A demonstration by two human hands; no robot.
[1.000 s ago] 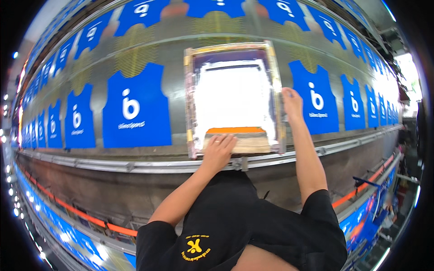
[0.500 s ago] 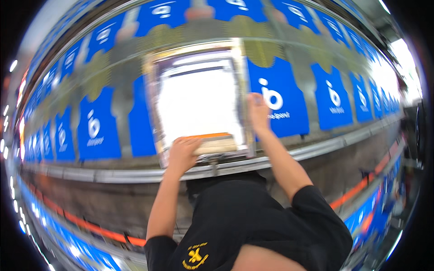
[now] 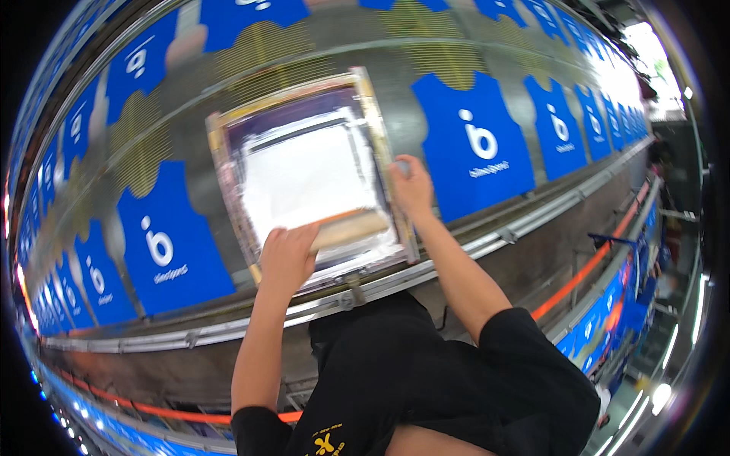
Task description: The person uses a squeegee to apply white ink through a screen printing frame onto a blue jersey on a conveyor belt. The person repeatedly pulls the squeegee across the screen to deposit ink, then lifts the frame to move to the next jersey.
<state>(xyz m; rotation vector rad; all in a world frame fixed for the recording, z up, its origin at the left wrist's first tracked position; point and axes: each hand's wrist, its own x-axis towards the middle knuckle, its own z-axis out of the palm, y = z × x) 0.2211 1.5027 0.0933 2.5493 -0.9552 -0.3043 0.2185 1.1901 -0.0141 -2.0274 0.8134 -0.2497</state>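
A screen printing frame (image 3: pixel 374 129) lies tilted over the table, with white ink spread across its mesh (image 3: pixel 300 171). Across the near part of the mesh rests a squeegee (image 3: pixel 351 231), pale-handled with an orange strip along it. My left hand (image 3: pixel 287 262) is closed around the squeegee's left end. Right beside the frame's right edge is my right hand (image 3: pixel 412 188), its fingers curled in around a small greyish thing that is too blurred to name. What lies beneath the frame is hidden.
Blue sleeveless shirt pieces (image 3: pixel 477 144) with white prints lie in rows along the grey table (image 3: pixel 319 83). A metal rail (image 3: pixel 487 242) with a clamp (image 3: pixel 351 292) runs along the near edge. Behind me, an orange bar (image 3: pixel 566 281) borders another row of blue pieces.
The view has turned, so the table and frame now slant upward to the right. My left hand stays on the squeegee; my right hand stays by the frame's right side.
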